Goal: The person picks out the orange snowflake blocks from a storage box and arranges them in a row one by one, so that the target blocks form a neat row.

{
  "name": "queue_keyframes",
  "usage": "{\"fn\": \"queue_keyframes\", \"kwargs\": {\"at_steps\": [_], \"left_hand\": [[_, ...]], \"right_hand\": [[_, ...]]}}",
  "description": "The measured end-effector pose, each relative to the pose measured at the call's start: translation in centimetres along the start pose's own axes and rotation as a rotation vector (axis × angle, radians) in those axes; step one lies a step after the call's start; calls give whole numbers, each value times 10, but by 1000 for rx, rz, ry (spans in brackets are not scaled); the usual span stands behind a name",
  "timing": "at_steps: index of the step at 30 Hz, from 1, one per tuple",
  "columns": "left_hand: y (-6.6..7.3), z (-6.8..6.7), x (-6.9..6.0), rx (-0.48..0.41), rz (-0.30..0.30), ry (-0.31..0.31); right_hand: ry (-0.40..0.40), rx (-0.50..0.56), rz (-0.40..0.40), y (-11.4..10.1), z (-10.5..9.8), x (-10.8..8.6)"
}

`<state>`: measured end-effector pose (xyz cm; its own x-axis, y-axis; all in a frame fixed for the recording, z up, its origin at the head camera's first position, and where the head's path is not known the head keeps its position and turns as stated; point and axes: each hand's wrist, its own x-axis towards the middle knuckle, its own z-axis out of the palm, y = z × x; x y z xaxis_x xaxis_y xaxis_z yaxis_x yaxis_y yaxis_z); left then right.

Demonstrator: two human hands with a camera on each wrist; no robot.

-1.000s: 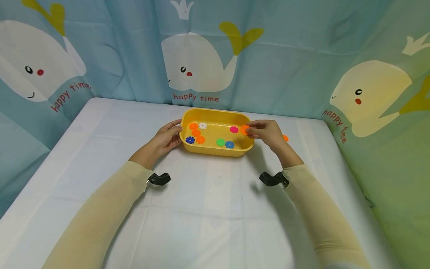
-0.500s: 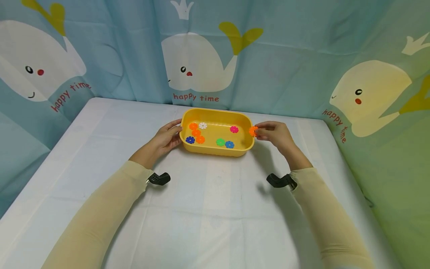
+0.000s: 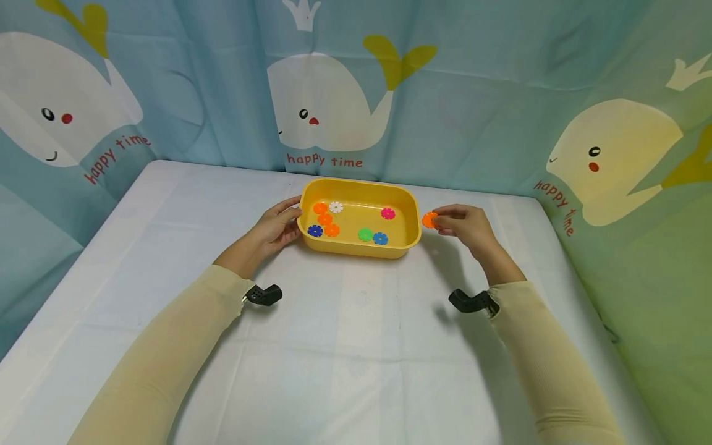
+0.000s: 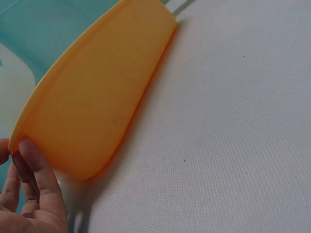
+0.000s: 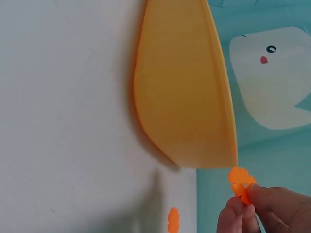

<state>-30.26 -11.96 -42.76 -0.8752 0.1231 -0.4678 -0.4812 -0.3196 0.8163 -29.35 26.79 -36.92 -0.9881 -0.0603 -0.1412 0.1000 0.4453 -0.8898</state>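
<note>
A yellow plastic basin [image 3: 356, 250] stands on the white-covered table. My left hand [image 3: 276, 227] grips its left end, and in the left wrist view thumb and fingers [image 4: 43, 187] pinch the rim. Just off the basin's right end, my right hand [image 3: 464, 227] pinches an orange snowflake disc [image 3: 429, 220] between thumb and fingers. The disc is held above the table, apart from the rim. Inside the basin lie several more discs, among them a white disc [image 3: 336, 207], a pink disc [image 3: 387, 214], a green disc [image 3: 365, 235] and a dark blue disc [image 3: 314, 231].
Another orange disc [image 5: 173, 220] lies on the table in the right wrist view; the right hand hides it in the head view. A whale-print curtain [image 3: 473, 123] hangs behind the table's back edge. Each wrist bears a black camera mount [image 3: 264, 296].
My right hand has drawn the orange disc out from over the basin's right end, moving right past the rim. My left hand and the basin stay put.
</note>
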Motion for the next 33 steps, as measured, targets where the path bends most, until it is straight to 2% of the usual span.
{"fn": "queue_keyframes", "kwargs": {"at_steps": [15, 20, 26, 29, 33], "left_hand": [[0, 2, -2, 2, 6, -3], [0, 0, -1, 7, 3, -6], [0, 0, -1, 0, -1, -1], [0, 0, -1, -2, -6, 4], [0, 1, -2, -1, -5, 5]], "right_hand": [[19, 65, 57, 20, -6, 3], [35, 84, 103, 28, -4, 6], [27, 96, 109, 36, -2, 9], [30, 92, 113, 37, -1, 9], [49, 11, 133, 38, 0, 10]]}}
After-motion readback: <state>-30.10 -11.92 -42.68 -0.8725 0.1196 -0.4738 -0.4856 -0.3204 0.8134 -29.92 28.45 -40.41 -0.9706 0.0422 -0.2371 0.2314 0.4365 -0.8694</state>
